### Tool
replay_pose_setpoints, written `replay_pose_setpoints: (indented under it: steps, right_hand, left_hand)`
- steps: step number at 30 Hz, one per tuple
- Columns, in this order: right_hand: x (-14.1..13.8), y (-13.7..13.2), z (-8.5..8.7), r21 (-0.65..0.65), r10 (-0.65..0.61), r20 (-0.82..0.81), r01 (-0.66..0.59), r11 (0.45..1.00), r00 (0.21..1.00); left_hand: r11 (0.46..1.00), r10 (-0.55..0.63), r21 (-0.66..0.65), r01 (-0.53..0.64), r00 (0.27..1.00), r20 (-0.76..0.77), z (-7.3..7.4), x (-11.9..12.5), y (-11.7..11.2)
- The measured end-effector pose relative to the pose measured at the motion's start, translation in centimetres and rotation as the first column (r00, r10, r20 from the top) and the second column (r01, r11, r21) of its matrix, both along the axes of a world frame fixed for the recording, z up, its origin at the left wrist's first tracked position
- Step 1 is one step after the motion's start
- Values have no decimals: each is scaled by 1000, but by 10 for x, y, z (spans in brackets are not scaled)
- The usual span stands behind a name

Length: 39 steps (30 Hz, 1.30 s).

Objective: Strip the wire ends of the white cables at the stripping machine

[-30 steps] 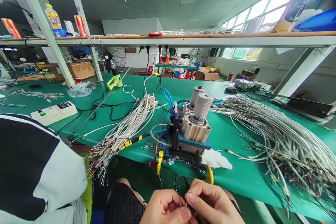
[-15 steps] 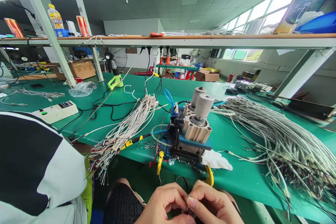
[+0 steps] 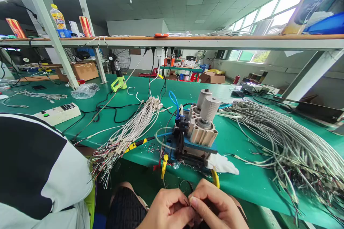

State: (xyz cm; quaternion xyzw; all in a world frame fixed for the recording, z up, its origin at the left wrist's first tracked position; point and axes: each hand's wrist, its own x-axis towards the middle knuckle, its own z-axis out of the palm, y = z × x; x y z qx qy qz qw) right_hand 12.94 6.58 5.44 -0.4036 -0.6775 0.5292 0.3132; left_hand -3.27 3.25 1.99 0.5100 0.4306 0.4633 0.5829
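My left hand [image 3: 170, 208] and my right hand [image 3: 216, 207] meet low in the view, in front of the bench edge. Thumbs and fingertips of both are pinched together around something small and thin; the fingers mostly hide it, and I cannot tell what it is. Just beyond them stands a pneumatic press [image 3: 202, 128] with two knurled metal knobs. A yellow clamp handle [image 3: 215, 179] hangs close behind my right hand, and a second yellow handle [image 3: 165, 166] is further left. A dark cable loop [image 3: 186, 183] shows behind my fingers.
On the left lies a bundle of white cables [image 3: 139, 121] with stripped ends over the edge; a large grey cable bundle [image 3: 290, 143] covers the right. A white cloth [image 3: 223, 164] lies beside the press. Another person's sleeve [image 3: 61, 171] is close at left. A shelf [image 3: 204, 44] spans above.
My left thumb has moved up and in against the fingertips, and my right hand has risen slightly. The pinched fingertips stay together. The bench things stay in place.
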Motion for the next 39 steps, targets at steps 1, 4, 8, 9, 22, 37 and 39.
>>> replay_pose_setpoints:
  steps: [1, 4, 8, 9, 22, 37, 39]
  right_hand:
    - [-1, 2, -3, -73, 33, -55, -37, 997, 998]
    - [-4, 10, -13, -259, 88, -219, -145, 955, 972]
    - [-5, 11, -17, -192, 45, -171, -78, 978, 984]
    - [-5, 10, -16, -170, 41, -143, -65, 983, 989]
    - [-14, 10, -23, -498, -165, -314, -14, 867, 935]
    - [-20, 20, -20, -408, -258, -363, 96, 908, 896]
    - [-22, 21, -20, -366, -279, -361, 140, 920, 890]
  left_hand:
    - [1000, -22, 16, 21, 999, 41, -4, 0, 0]
    - [998, -58, 40, 53, 989, 136, -19, 1, 0]
    - [999, -31, 11, 30, 995, 97, -24, 3, -1]
    - [999, -33, 9, 32, 997, 72, -23, 3, -2]
    - [998, 62, -40, -55, 978, 199, -22, 16, 3]
    - [992, 125, -17, -127, 934, 336, 7, 21, 30]
    - [989, 145, -32, -142, 931, 334, 10, 22, 36]
